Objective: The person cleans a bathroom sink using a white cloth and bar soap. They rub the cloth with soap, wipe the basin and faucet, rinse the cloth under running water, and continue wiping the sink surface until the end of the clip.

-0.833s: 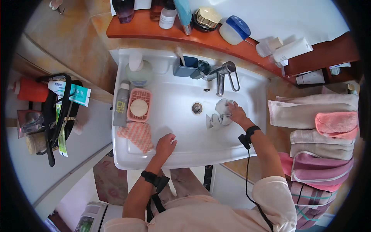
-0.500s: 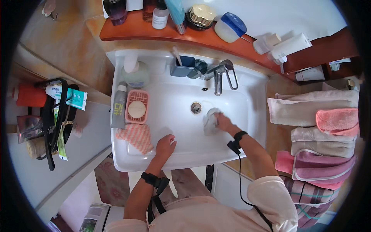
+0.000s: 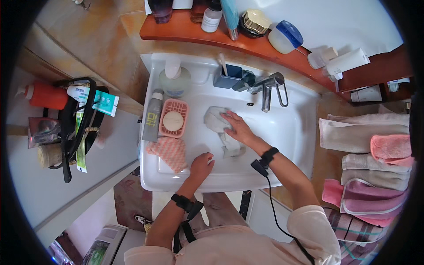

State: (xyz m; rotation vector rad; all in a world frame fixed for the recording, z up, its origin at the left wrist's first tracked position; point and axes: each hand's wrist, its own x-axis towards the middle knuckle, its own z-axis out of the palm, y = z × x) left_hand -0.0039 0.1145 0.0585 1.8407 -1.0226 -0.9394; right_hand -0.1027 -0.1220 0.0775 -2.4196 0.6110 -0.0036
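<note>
Head view: pale cloth (image 3: 216,119) partly hidden under right hand (image 3: 239,128).

Beyond the right hand's fingers (image 3: 231,119), a reddish-brown shelf (image 3: 176,33) runs across, with a pale bluish surface (image 3: 353,22) farther off. To their upper left stretches a tan, orange-streaked wall (image 3: 90,39); well left of them, a smooth greyish-white panel (image 3: 48,185). Nearer the body lies dark, floral-patterned floor (image 3: 128,204). Light falls softly.

Pale pink short-sleeved top (image 3: 234,247), 2 black wrist straps (image 3: 268,155), black cable (image 3: 275,216)
</note>
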